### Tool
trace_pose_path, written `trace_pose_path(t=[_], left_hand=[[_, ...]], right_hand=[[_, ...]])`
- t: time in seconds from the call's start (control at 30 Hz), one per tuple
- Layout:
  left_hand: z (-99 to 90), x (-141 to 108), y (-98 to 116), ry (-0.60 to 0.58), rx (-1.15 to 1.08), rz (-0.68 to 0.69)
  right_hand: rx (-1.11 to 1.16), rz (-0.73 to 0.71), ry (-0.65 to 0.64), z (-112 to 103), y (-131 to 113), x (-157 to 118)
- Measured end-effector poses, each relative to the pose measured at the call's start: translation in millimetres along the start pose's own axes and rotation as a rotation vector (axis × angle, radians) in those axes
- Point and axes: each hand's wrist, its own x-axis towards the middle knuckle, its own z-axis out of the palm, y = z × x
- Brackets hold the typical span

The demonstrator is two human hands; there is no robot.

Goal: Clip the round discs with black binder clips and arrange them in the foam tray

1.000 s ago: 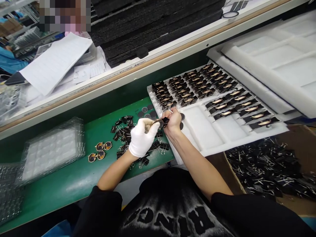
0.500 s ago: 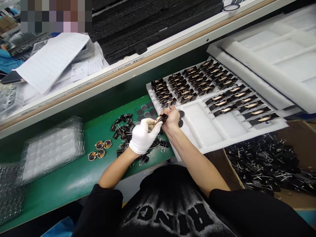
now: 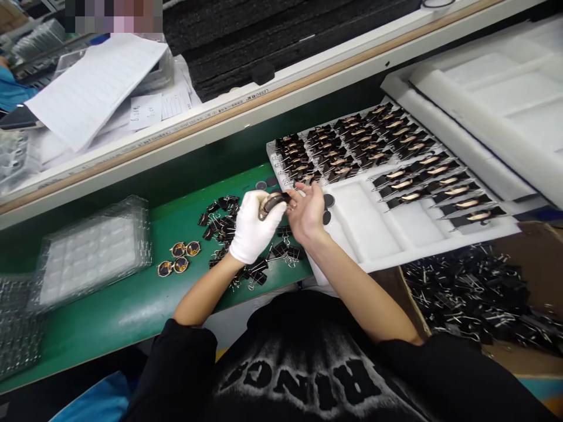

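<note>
- The white foam tray (image 3: 361, 220), beyond and to the right of the right hand, looks light and soft; it probably flexes, so its thick rim is the place to hold.
- The clear plastic trays (image 3: 90, 255), well left of the left hand, look thin, slippery and easily cracked; opposite edges should give the safest hold.
- The gloved left hand (image 3: 250, 234) grips a round piece between thumb and fingers.
- The bare right hand (image 3: 308, 218), just beside it, is loosely open, fingers spread; whether it touches the held piece's clip, I cannot tell.
- The round piece (image 3: 274, 203), dark-faced with a pale rim, sits in the left fingertips. It seems small, light and stiff, its smooth face likely slippery and easily scratched, so the rim is the part to pinch.
- The black clip (image 3: 285, 197), at that piece's right side by the right fingers, is probably stiff and springy; the wire handles should give leverage, though they are hard to make out here.
</note>
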Motion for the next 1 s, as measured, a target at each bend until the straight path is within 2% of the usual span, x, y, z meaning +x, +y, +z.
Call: trace_pose_path(t=[0.07,0.1,0.17,0.2,0.23,0.3,0.37,0.43,0.53,0.63,0.7,0.77,0.87,1.0], left_hand=[[-11.0,8.5,1.7,-0.013,-0.201,-0.145],[-16.7,12.4,2.8,-0.041,-0.322,-0.226],[-26.2,18.6,5.1,-0.107,-0.534,-0.363],[-29.6,20.9,5.9,-0.126,-0.603,-0.406],[-32.0,22.8,6.3,-0.130,-0.645,-0.434],[-34.2,25.4,5.5,-0.113,-0.686,-0.464],[-34.7,27.4,2.8,-0.101,-0.746,-0.479],[-35.4,28.7,-0.2,-0.115,-0.810,-0.487],[-38.0,27.4,-0.4,-0.204,-0.738,-0.412],[-38.9,20.5,6.0,-0.395,-0.494,-0.213],[-37.1,14.2,10.8,-0.504,-0.309,-0.062],[-33.9,8.6,13.5,-0.502,-0.139,0.061],[-28.8,2.6,13.3,-0.405,0.020,0.168],[-21.5,-4.2,11.2,-0.373,0.239,0.278]], right_hand=[[-0.296,-0.183,-0.087,-15.2,-7.1,-14.5],[-0.519,-0.309,-0.187,-24.4,-10.6,-21.0],[-0.959,-0.523,-0.477,-42.5,-15.6,-30.3],[-1.104,-0.576,-0.613,-50.0,-16.6,-32.4],[-1.163,-0.583,-0.713,-55.8,-16.6,-32.9],[-1.088,-0.518,-0.770,-61.9,-14.0,-29.5],[-0.932,-0.452,-0.698,-62.0,-10.6,-22.3],[-0.828,-0.434,-0.565,-57.9,-9.1,-14.4],[-0.652,-0.378,-0.357,-46.1,-12.6,-6.0],[-0.186,-0.097,-0.202,-29.9,-20.6,-5.0],[0.045,0.085,-0.158,-19.9,-26.1,-7.8],[0.082,0.161,-0.168,-13.3,-30.6,-11.5],[0.079,0.178,-0.186,-9.3,-34.6,-14.5],[-0.008,0.006,-0.133,-3.6,-31.3,-10.3]])
